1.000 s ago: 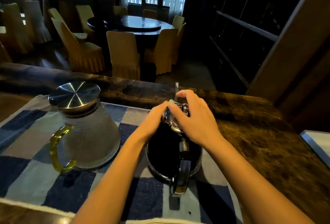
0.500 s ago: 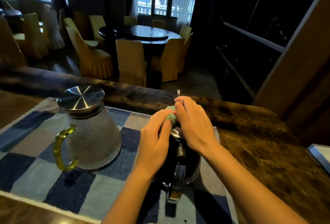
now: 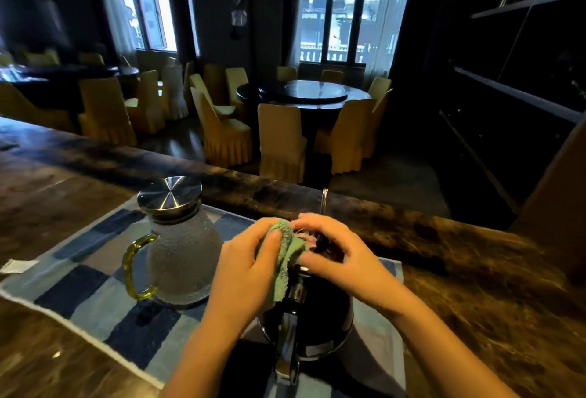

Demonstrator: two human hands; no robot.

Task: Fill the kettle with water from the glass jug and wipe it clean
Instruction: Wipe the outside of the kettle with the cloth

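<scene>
A dark shiny kettle point(image 3: 320, 318) stands on the blue checked mat point(image 3: 88, 286), its handle pointing toward me. My left hand point(image 3: 244, 270) grips a green cloth point(image 3: 285, 258) and presses it against the kettle's top. My right hand point(image 3: 342, 255) rests on the kettle's lid and touches the cloth; the lid is hidden under both hands. To the left stands the frosted glass jug point(image 3: 182, 258) with a steel lid and a yellow-green handle, upright and apart from my hands.
The mat lies on a dark marble counter point(image 3: 475, 286). A small white paper point(image 3: 16, 266) sits at the mat's left edge. Beyond the counter are a round dining table point(image 3: 304, 93) with yellow-covered chairs, and dark shelving point(image 3: 513, 96) on the right.
The green cloth has come out into full view in my left hand. Both hands have lifted slightly over the kettle's top, and my view has tilted upward.
</scene>
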